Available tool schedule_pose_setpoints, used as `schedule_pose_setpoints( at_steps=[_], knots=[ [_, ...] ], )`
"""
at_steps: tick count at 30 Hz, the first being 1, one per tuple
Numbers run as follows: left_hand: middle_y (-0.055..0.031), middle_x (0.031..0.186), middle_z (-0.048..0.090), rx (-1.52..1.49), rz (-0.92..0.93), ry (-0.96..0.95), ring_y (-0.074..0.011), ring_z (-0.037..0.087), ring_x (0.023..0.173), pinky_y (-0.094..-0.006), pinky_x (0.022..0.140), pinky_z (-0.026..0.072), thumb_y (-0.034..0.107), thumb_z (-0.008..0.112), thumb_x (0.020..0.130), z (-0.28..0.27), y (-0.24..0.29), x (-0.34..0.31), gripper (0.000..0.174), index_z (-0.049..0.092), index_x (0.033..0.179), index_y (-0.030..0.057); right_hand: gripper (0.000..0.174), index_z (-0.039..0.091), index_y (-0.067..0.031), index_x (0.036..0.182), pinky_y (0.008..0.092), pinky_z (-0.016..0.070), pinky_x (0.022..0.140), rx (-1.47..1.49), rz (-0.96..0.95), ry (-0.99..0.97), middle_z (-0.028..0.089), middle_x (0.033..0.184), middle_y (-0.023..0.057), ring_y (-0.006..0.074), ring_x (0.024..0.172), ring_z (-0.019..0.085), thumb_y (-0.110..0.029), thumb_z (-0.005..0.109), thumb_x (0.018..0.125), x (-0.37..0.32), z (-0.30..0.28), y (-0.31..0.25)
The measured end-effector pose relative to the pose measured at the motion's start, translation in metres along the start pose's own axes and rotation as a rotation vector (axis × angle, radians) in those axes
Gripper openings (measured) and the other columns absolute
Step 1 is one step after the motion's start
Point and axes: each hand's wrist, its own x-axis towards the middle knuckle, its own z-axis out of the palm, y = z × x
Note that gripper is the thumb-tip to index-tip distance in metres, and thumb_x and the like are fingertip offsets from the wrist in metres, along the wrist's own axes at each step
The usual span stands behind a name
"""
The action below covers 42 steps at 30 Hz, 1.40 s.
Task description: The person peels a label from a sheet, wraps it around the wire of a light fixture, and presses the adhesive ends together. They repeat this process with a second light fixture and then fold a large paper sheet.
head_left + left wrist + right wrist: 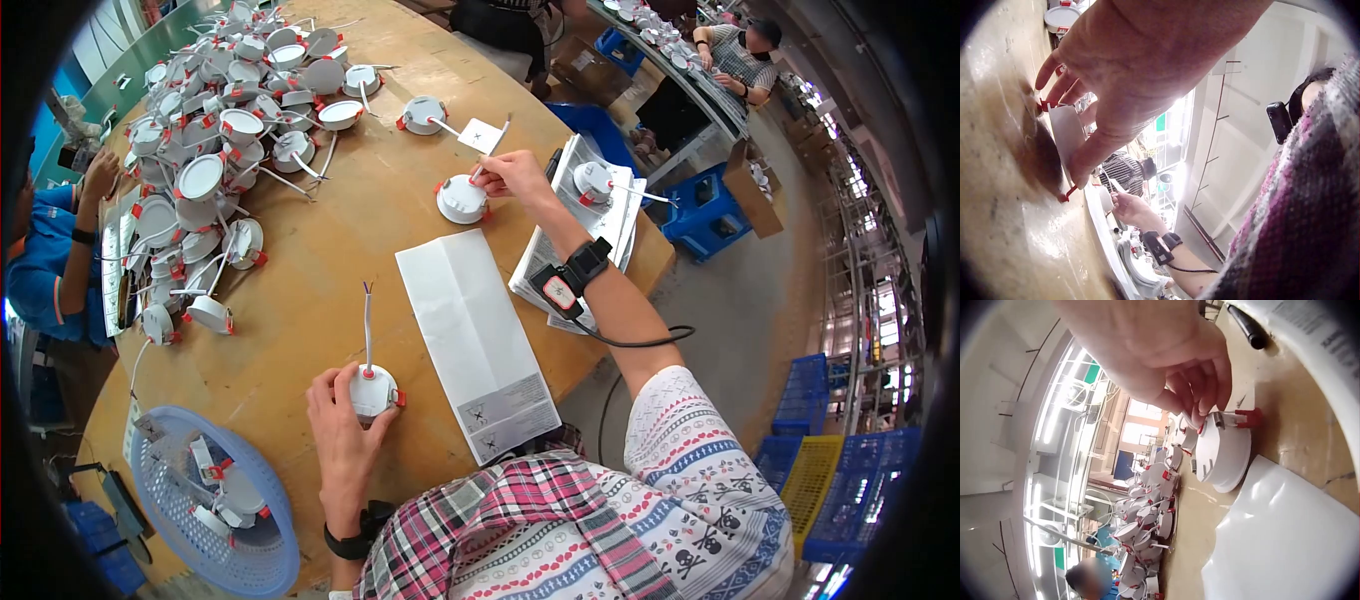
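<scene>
My left hand (345, 425) holds a round white downlight (374, 393) by its sides, thumb and fingers around the housing. Its white cable (368, 330) stands up with bare wire ends, and a red-tipped clip (399, 398) sticks out at the right. Farther forward, my right hand (518, 178) pinches the cable of a second downlight (461, 203), close to the red grommet on top. In the right wrist view that downlight (1222, 453) sits on the table under the fingertips. A small white card (482, 135) with a printed mark lies just beyond the right hand.
A white printed paper bag (470, 320) lies between my hands. Stacked papers (530, 265) with another downlight (593, 182) stand at the right edge. A large heap of downlights (240, 125) fills the back left. A blue basket (150, 500) is at lower left. A person (50, 250) sits across.
</scene>
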Motion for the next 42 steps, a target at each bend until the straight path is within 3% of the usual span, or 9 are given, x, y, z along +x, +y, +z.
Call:
schedule_pose_setpoints(
  at_steps=[5, 20, 22, 25, 26, 28, 34, 39, 42],
  knots=[
    [-0.0133, 0.109, 0.045, 0.017, -0.021, 0.003, -0.0317, 0.044, 0.102, -0.0400, 0.088, 0.0385, 0.015, 0.080, 0.058, 0.001, 0.000, 0.000, 0.065, 0.049, 0.114, 0.0045, 0.027, 0.067, 0.0017, 0.087, 0.0220, 0.0516, 0.060, 0.243, 0.052, -0.008, 0.068, 0.077, 0.0074, 0.0100, 0.063, 0.062, -0.022, 0.054, 0.090, -0.009, 0.002, 0.007],
    [-0.0144, 0.108, 0.046, 0.004, -0.009, 0.020, -0.0328, 0.045, 0.102, -0.0409, 0.087, 0.0383, 0.016, 0.080, 0.057, 0.004, -0.001, -0.001, 0.062, 0.049, 0.109, 0.0026, 0.021, 0.065, 0.0014, 0.088, 0.0223, 0.0482, 0.059, 0.512, 0.055, 0.003, 0.065, 0.079, 0.0068, 0.0096, 0.063, 0.058, -0.017, 0.055, 0.088, -0.019, 0.010, 0.026],
    [-0.0144, 0.109, 0.047, 0.015, -0.001, 0.032, -0.0326, 0.045, 0.103, -0.0411, 0.088, 0.0378, 0.015, 0.079, 0.057, 0.006, -0.004, 0.000, 0.062, 0.048, 0.109, 0.0026, 0.023, 0.063, 0.0022, 0.089, 0.0204, 0.0421, 0.054, 0.456, 0.043, -0.008, 0.058, 0.070, 0.0032, 0.0073, 0.057, 0.050, -0.020, 0.059, 0.086, -0.030, 0.007, 0.017],
    [-0.0144, 0.112, 0.049, -0.004, -0.025, 0.042, -0.0313, 0.046, 0.106, -0.0411, 0.089, 0.0366, 0.015, 0.080, 0.057, 0.006, -0.004, -0.002, 0.065, 0.046, 0.112, 0.0026, 0.012, 0.055, -0.0055, 0.086, 0.0237, 0.0392, 0.059, 0.408, 0.033, 0.002, 0.052, 0.077, 0.0010, 0.0080, 0.063, 0.046, -0.017, 0.057, 0.088, -0.050, 0.000, 0.012],
    [-0.0145, 0.112, 0.049, 0.011, -0.015, 0.064, -0.0307, 0.046, 0.107, -0.0409, 0.090, 0.0363, 0.016, 0.080, 0.057, 0.007, -0.006, -0.003, 0.066, 0.046, 0.113, 0.0025, 0.016, 0.057, -0.0016, 0.097, 0.0224, 0.0389, 0.059, 0.355, 0.013, 0.151, 0.050, 0.076, -0.0006, 0.0075, 0.062, 0.046, -0.016, 0.056, 0.088, -0.066, 0.011, 0.001],
    [-0.0147, 0.113, 0.050, 0.033, 0.022, 0.106, -0.0295, 0.046, 0.109, -0.0406, 0.091, 0.0356, 0.016, 0.080, 0.058, 0.009, -0.010, -0.004, 0.069, 0.045, 0.115, 0.0025, 0.027, 0.056, 0.0025, 0.110, 0.0204, 0.0397, 0.060, 0.115, -0.189, 0.129, 0.053, 0.079, -0.0008, 0.0065, 0.065, 0.048, -0.015, 0.054, 0.089, -0.092, 0.019, -0.012],
    [-0.0153, 0.111, 0.053, -0.071, 0.083, 0.047, -0.0315, 0.049, 0.107, -0.0398, 0.093, 0.0358, 0.013, 0.079, 0.059, 0.006, -0.006, -0.008, 0.071, 0.044, 0.119, 0.0020, 0.032, 0.060, 0.0017, 0.110, 0.0207, 0.0452, 0.059, 0.060, -0.217, -0.569, 0.063, 0.087, 0.0040, 0.0073, 0.069, 0.056, -0.023, 0.052, 0.092, -0.144, 0.090, -0.030],
    [-0.0166, 0.114, 0.052, -0.170, 0.081, 0.010, -0.0331, 0.050, 0.107, -0.0389, 0.093, 0.0388, 0.009, 0.078, 0.060, 0.002, 0.002, -0.014, 0.068, 0.045, 0.119, 0.0035, 0.040, 0.068, -0.0016, 0.080, 0.0181, 0.0412, 0.056, 0.176, -0.030, -0.733, 0.065, 0.073, 0.0034, 0.0052, 0.061, 0.054, -0.036, 0.051, 0.093, -0.152, 0.123, -0.035],
    [-0.0163, 0.115, 0.052, -0.190, 0.074, 0.057, -0.0330, 0.050, 0.108, -0.0388, 0.094, 0.0391, 0.008, 0.077, 0.062, -0.001, 0.002, -0.017, 0.067, 0.045, 0.120, 0.0032, 0.041, 0.067, -0.0013, 0.077, 0.0188, 0.0410, 0.055, 0.246, 0.032, -0.714, 0.065, 0.073, 0.0053, 0.0056, 0.059, 0.054, -0.037, 0.053, 0.092, -0.151, 0.121, -0.037]
  ],
)
